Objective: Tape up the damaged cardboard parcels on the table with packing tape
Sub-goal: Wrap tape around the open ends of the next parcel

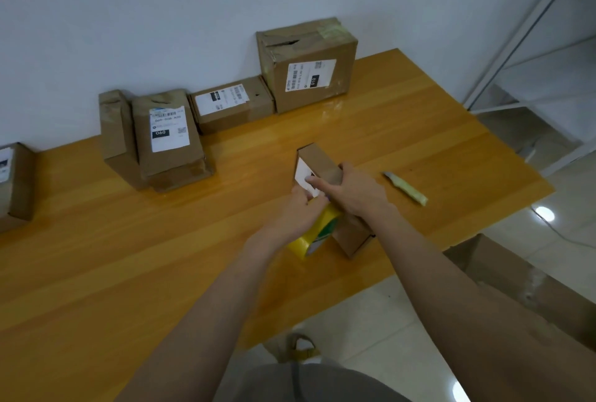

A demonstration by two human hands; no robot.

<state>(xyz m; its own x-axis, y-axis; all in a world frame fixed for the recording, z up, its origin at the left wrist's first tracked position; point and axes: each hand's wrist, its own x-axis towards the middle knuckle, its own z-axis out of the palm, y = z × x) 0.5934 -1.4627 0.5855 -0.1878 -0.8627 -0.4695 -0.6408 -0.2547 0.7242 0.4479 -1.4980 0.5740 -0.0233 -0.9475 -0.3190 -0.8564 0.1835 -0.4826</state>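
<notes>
A small cardboard parcel [317, 161] with a white label stands on its edge in the middle of the wooden table [129, 240]. My right hand [356, 190] lies over its top, thumb on the far side and index finger stretched across the label. My left hand [301, 208] grips a yellow roll of packing tape [317, 234] against the parcel's near side. Whether a strip is pulled out is hidden by my hands.
Along the wall stand a large torn box [309, 63], a flat box [233, 105], two leaning parcels [167, 140] and another box [16, 182] at the far left. A yellow utility knife [406, 189] lies right of my hands. An open carton [516, 282] sits on the floor.
</notes>
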